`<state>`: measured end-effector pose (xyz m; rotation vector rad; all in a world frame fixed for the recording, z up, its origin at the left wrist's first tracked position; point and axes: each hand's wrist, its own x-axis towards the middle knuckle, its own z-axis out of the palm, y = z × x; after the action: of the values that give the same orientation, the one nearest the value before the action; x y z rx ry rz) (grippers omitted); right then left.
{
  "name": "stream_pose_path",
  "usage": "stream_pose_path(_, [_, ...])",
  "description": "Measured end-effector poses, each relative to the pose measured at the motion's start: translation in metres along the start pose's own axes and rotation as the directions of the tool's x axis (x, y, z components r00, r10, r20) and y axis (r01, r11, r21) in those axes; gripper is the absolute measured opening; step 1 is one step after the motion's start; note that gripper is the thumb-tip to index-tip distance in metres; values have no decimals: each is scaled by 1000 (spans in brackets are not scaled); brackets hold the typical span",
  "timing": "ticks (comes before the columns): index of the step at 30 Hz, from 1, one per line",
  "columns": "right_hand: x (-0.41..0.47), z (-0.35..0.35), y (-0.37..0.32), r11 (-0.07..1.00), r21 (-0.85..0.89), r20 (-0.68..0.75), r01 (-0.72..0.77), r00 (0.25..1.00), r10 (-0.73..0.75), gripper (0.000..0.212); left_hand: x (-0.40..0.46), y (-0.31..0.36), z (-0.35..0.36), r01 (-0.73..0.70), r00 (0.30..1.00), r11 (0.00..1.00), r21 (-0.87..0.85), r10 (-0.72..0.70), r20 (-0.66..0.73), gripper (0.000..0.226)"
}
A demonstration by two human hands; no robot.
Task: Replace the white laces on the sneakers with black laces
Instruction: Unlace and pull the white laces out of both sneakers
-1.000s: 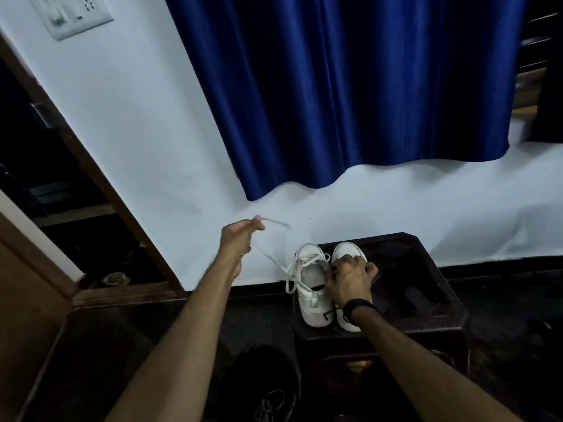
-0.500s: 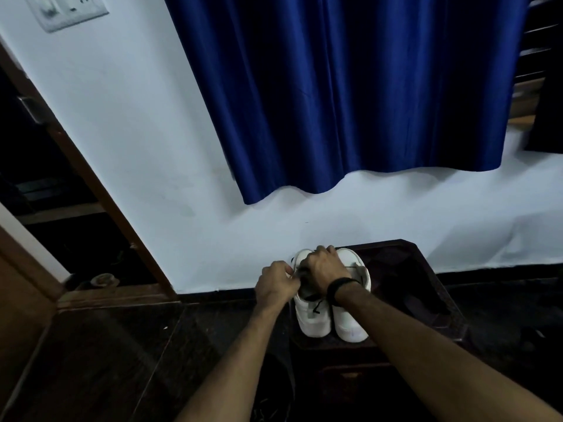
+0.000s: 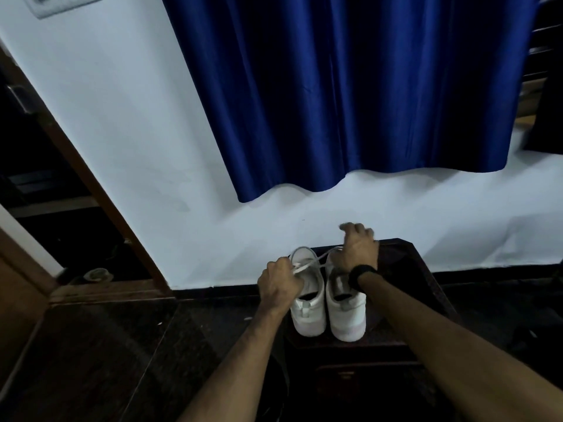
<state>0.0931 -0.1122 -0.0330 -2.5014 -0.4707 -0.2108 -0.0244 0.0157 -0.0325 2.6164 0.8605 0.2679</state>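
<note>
Now white lace [image 3: 316, 261] between both hands.

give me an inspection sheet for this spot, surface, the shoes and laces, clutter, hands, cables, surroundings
Surface: dark wooden stool against the wall, on a dark floor.
Job's things: two white sneakers side by side on the stool; white lace stretched between the hands; black laces not clearly seen.
Clutter: small round object on the floor by the doorway, too dim to identify.
Hands: left hand grips the lace; right hand pulls its other end, black band on the wrist.
Cables: nothing seen.
Surroundings: blue curtain, white wall, switch plate, wooden door frame.
</note>
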Motion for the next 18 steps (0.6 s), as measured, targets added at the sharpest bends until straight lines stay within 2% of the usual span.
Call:
stream_pose_path(1, [-2,4,-4,985,23,11,168,986,-168,61,0,-1,1,1,1000,1000,-19,-1,-4,31])
stream_pose_path(2, [-4,8,-12,941,39,41,335,941,-336,65,0,-3,1,-1,1000,999,-36,1,-3,30])
stream_pose_path(4, [-7,20,-27,817,-67,205,573,809,-551,53,1,-7,0,1,1000,998,-58,-1,-7,28])
stream_pose_path(5, [-9,26,-33,764,-147,270,628,768,-580,42,1,-9,-1,2,1000,998,-66,-3,-12,27])
stream_pose_path(7, [-10,34,-38,715,-262,323,648,757,-568,24,1,-15,0,1,1000,995,-97,-3,-17,25])
stream_pose_path(9, [-10,37,-37,698,-289,237,656,755,-611,16,1,-20,2,9,1000,990,-142,-11,-10,22])
stream_pose_path(10, [-10,34,-35,734,-258,160,628,778,-608,10,2,-22,4,21,1000,986,-164,-22,-4,22])
stream_pose_path(11, [-6,32,-32,803,-188,44,566,821,-569,7,2,-22,5,29,1000,983,-184,-29,-1,23])
stream_pose_path(13, [3,16,-25,952,75,-170,297,945,-281,16,1,-20,6,29,1000,976,-217,-30,-2,20])
stream_pose_path(14, [8,2,-23,952,276,-243,137,968,-69,19,0,-18,6,26,1000,972,-232,-28,-7,20])
stream_pose_path(15, [14,-11,-18,893,449,-273,-4,952,142,18,-1,-17,5,26,999,970,-243,-30,-13,21])
stream_pose_path(16, [18,-22,-13,827,553,-268,-101,918,291,16,-1,-16,5,27,999,968,-250,-33,-20,23])
stream_pose_path(17, [20,-32,-7,795,586,-238,-157,905,354,15,-1,-16,6,27,999,966,-256,-34,-24,26])
stream_pose_path(18, [21,-38,-3,824,540,-194,-173,927,322,15,-1,-15,7,26,999,968,-250,-33,-22,27])
